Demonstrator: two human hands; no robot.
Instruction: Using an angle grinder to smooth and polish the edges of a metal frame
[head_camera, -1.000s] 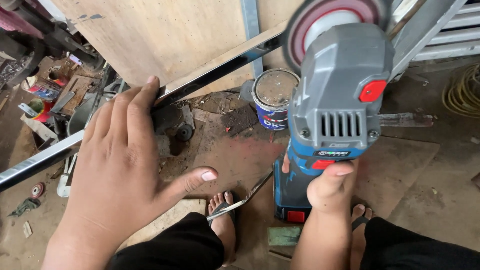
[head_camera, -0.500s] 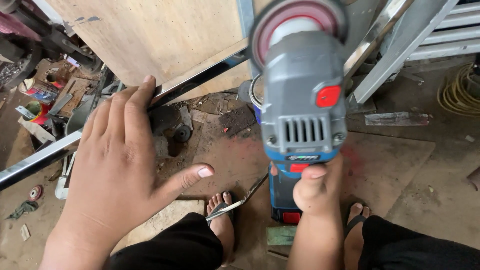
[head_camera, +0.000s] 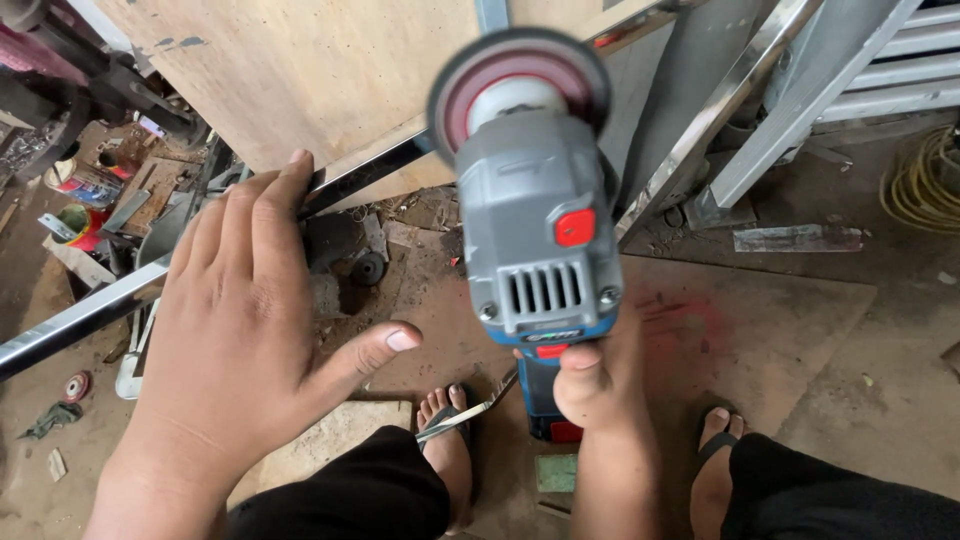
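Head view: my left hand (head_camera: 235, 320) lies flat, fingers spread, on the long shiny square steel tube (head_camera: 80, 322), which runs slanting across the workshop floor. My right hand (head_camera: 590, 385) grips the grey-and-blue cordless angle grinder (head_camera: 535, 240), its round red-centred disc (head_camera: 518, 90) just above the tube. I judge the risk: with fingertips this near, a kick could throw the disc onto them, or toward my sandalled feet (head_camera: 450, 440).

Soft, even daylight filled the scene, casting only faint shadows. The round red-and-grey grinding disc (head_camera: 519, 95) at twelve o'clock was smeared by motion blur, while the long polished steel bar (head_camera: 90, 315) at nine o'clock carried bright glare. The straight rails bowed slightly toward two o'clock.
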